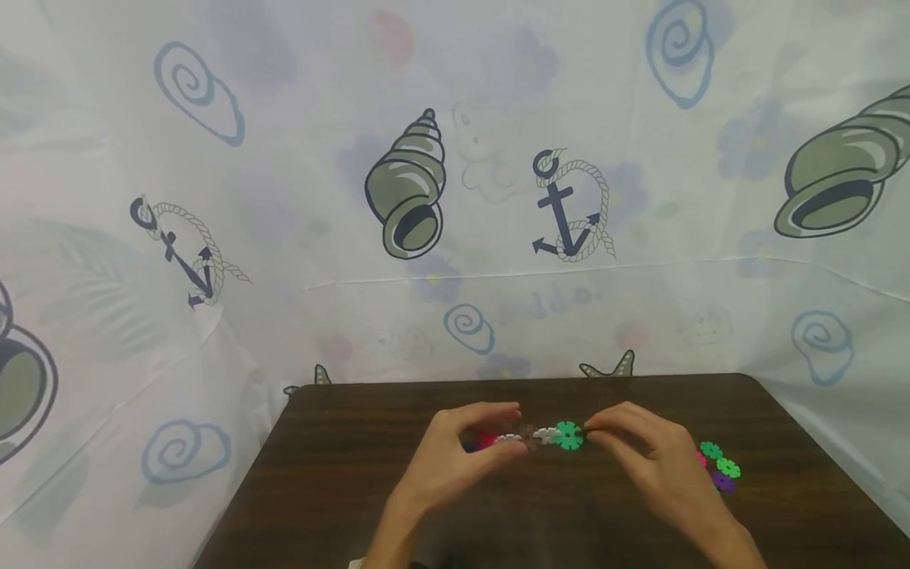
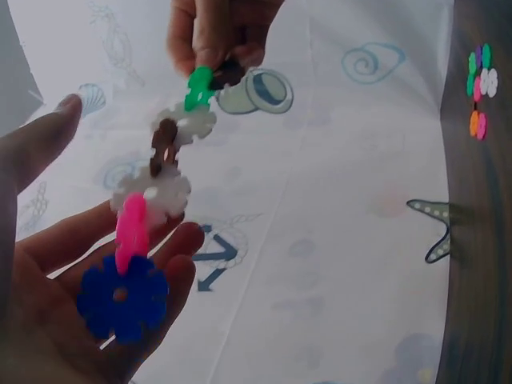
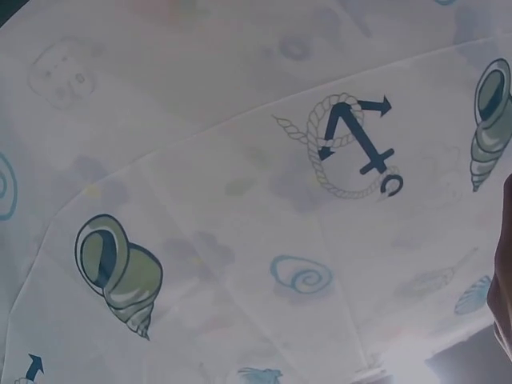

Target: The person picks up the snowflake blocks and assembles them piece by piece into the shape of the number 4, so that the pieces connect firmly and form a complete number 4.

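Note:
A chain of notched snowflake discs spans the gap between the hands. In the left wrist view it runs from a blue disc (image 2: 122, 300) through a pink disc (image 2: 133, 232), a white, a brown (image 2: 164, 148) and another white disc to a green disc (image 2: 198, 88). A dark brown disc (image 2: 228, 74) sits at the far end, where the right hand (image 1: 657, 454) pinches it with thumb and fingers. Under the blue end lie the fingers of the left hand (image 1: 451, 454); its thumb stands apart from the chain. Only an edge of the right hand shows in the right wrist view.
Several loose discs, among them a light green disc (image 1: 728, 467) and a purple disc (image 1: 723, 481), lie on the dark wooden table (image 1: 341, 466) right of the right hand. A white sheet (image 1: 284, 118) printed with shells and anchors hangs behind and beside the table.

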`<state>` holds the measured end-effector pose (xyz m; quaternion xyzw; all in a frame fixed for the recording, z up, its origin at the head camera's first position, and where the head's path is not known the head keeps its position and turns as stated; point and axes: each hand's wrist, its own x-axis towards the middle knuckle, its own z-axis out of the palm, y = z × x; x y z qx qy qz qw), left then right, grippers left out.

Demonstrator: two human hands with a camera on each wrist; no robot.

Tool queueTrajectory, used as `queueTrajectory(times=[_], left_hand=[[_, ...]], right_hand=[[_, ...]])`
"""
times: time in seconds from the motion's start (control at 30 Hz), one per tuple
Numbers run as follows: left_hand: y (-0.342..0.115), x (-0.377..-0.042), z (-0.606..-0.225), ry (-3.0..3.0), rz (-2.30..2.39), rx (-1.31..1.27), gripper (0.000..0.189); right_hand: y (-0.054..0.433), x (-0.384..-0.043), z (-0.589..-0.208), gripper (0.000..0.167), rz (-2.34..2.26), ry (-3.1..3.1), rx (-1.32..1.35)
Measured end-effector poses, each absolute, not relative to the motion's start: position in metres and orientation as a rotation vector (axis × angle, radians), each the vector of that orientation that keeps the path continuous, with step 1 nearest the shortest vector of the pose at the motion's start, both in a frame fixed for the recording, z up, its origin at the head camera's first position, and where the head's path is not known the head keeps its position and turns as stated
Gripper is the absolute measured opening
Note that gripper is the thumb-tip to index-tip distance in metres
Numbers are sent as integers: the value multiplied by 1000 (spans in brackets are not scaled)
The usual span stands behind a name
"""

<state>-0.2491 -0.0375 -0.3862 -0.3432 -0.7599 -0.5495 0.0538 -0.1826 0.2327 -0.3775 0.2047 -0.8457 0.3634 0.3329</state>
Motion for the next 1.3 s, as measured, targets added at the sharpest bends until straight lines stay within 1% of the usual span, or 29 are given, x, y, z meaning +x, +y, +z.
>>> queueTrajectory(times=[0.17, 0.3, 0.33, 0.5, 0.63, 0.77, 0.87, 1.13, 1.23, 1.3], left_hand=[[-50, -251, -381, -2226, -1636, -949, 38], [-64, -253, -380, -2084, -1634, -878, 28], [-68, -253, -380, -2048, -1653, -856, 28], [-77, -253, -383, -1958, -1721, -695, 44], [-78, -254, -386, -2012, -1751, -512, 43], [-72, -256, -389, -2094, -1810, -402, 41], [-67, -257, -392, -2144, -1831, -390, 35], [-55, -255, -398, -2241, -1773, -469, 9], [-51, -253, -400, -2259, -1745, -507, 4], [-49, -252, -400, -2268, -1734, -524, 4]], right_hand=[[237, -179, -373, 26, 925, -2282, 425], [239, -177, -370, 23, 931, -2281, 387], [239, -177, -369, 22, 929, -2287, 372], [240, -175, -366, 19, 920, -2314, 304], [239, -174, -365, 15, 933, -2312, 276], [235, -174, -362, 14, 967, -2291, 250], [230, -176, -358, 15, 1024, -2259, 258], [211, -183, -351, 14, 1233, -2168, 334], [204, -184, -349, 12, 1314, -2141, 366], [199, -185, -350, 11, 1357, -2123, 384]])
